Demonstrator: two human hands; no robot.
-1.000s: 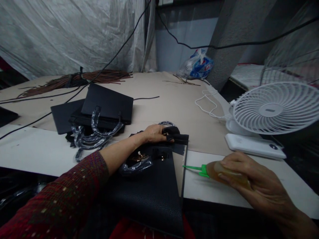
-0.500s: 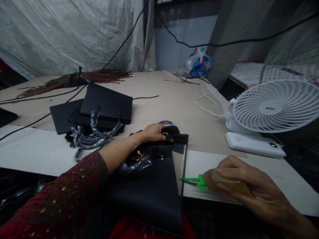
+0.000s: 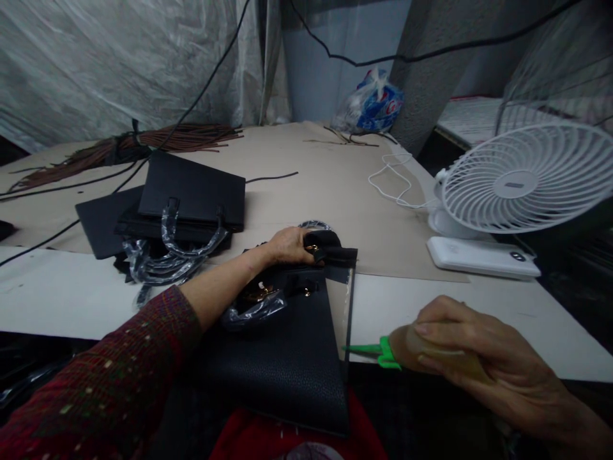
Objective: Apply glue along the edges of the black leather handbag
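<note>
Left hand point(image 3: 288, 246) closes on the black bag point(image 3: 285, 364) at its 12 o'clock; right hand point(image 3: 488, 351), at 3, curls around a bottle point(image 3: 406, 350).

A white fan point(image 3: 514, 185) stands right, a plastic bag point(image 3: 376, 107) (blue-patterned) farther back.

Black bag point(image 3: 287, 367): grained surface, lower centre of frame, broad face upward, handle end toward mid-frame. Front handle point(image 3: 256, 312) wrapped in clear film; gold-toned fittings beside it. Right side stands open, exposing a beige strip point(image 3: 338, 306). Bottle point(image 3: 400, 345): amber, translucent, lower right, partly hidden, held roughly level; green nozzle point(image 3: 364, 350) points left, tip at the bag's right edge, contact undetermined.
</note>
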